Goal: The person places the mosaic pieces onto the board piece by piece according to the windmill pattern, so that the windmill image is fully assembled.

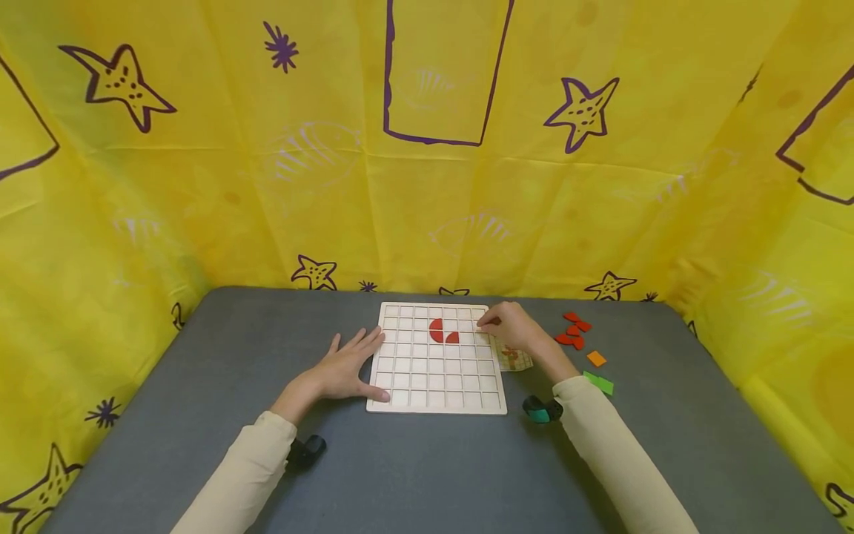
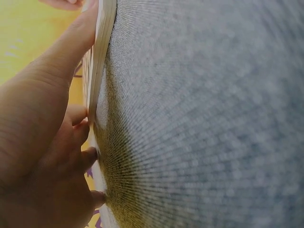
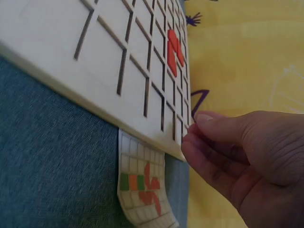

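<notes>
A square wooden grid board lies on the dark table, with three red quarter-circle pieces in its upper cells. My left hand is spread at the board's left side, thumb on the near corner and fingers along the edge. In the left wrist view, fingertips press against the board's side. My right hand is over the board's far right edge, thumb and fingertips brought together. I cannot tell whether a piece is pinched between them. A pattern card shows partly from beneath the board's right edge.
Right of the board lie several loose red pieces, an orange square and green squares. Yellow patterned cloth hangs behind and around the table. Dark wrist devices sit below both forearms.
</notes>
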The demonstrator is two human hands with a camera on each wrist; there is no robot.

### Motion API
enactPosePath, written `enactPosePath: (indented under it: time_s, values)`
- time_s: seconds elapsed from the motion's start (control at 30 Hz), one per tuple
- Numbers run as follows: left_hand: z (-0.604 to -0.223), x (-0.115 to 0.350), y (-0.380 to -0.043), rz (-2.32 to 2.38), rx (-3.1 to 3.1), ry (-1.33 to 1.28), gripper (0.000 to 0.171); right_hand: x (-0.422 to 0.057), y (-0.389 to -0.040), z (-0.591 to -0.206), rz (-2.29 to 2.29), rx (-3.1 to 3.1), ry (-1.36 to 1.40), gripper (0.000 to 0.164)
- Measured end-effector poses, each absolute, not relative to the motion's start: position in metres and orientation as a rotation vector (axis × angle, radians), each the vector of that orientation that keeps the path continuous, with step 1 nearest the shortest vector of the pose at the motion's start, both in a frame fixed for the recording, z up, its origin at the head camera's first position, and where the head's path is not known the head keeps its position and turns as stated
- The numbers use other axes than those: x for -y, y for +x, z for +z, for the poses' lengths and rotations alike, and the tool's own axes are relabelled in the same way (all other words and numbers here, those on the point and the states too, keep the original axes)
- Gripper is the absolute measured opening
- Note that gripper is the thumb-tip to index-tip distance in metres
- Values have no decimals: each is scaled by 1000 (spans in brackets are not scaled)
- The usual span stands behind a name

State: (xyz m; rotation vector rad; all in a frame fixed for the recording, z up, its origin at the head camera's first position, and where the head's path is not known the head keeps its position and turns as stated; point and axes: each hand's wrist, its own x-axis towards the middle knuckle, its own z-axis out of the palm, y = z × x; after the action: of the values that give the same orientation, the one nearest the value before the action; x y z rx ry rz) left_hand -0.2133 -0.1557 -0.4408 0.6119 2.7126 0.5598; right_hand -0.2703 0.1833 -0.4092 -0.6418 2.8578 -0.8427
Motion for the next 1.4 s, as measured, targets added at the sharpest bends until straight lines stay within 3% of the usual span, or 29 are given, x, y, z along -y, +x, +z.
enactPosePath:
  time_s: [0.33,1.4]
  values:
    - [-443,157,-214,555,-2720,629,121,-209,-261,-408,-784,-2892,-699,15]
    - [-443,159,-213,587,-2724,657,119,-301,-247,-399,-655,-3020,-401,21]
